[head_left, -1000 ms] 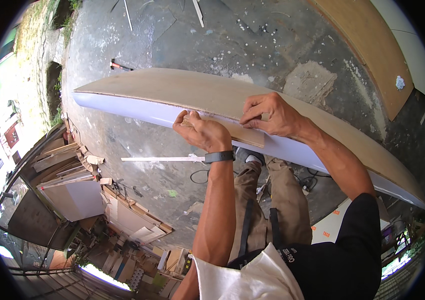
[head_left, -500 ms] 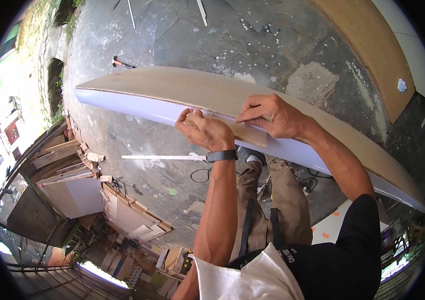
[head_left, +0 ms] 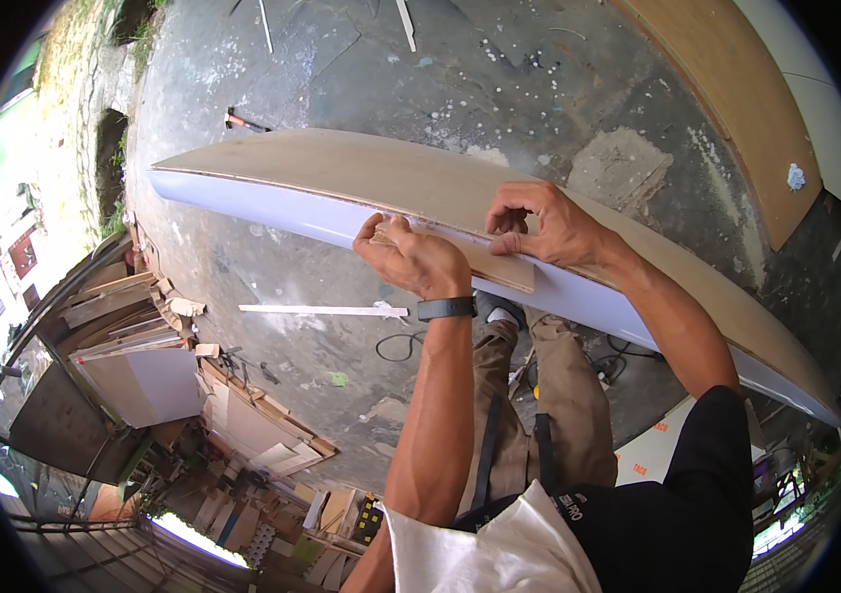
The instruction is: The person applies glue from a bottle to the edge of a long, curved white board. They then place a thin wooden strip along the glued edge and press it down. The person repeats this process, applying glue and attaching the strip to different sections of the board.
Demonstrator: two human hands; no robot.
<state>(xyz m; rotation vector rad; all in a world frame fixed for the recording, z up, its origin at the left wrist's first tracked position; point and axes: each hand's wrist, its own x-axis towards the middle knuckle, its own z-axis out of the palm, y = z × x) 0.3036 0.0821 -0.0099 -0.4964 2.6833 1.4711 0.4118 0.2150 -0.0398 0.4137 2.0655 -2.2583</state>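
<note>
The long panel (head_left: 321,163) lies crosswise before me, its long axis slanting from the upper left down to the lower right, tan face up and pale lilac side (head_left: 252,209) toward me. It tapers at the far left and again at the lower right (the lens bends its edges, so I won't vouch for the true curve). Along its near edge runs a short wooden strip (head_left: 509,269), its long axis following the panel's, with its squared end pointing right and slightly toward my body.

The strip's left part goes behind my left hand (head_left: 415,263), so its left end is hard to make out; more of it is covered by my right hand (head_left: 551,232). My right forearm hides a stretch of the panel as well, and what supports the panel is hidden.

Both hands are at the near edge, the strip between and partly beneath them. My left is turned palm up, fingers loosely curled at the strip; I cannot tell how firmly it grips. My right has its fingers bent and thumb low at the panel's edge, partly closed, and I cannot tell whether anything is pinched there. The panel extends well beyond both hands.
</note>
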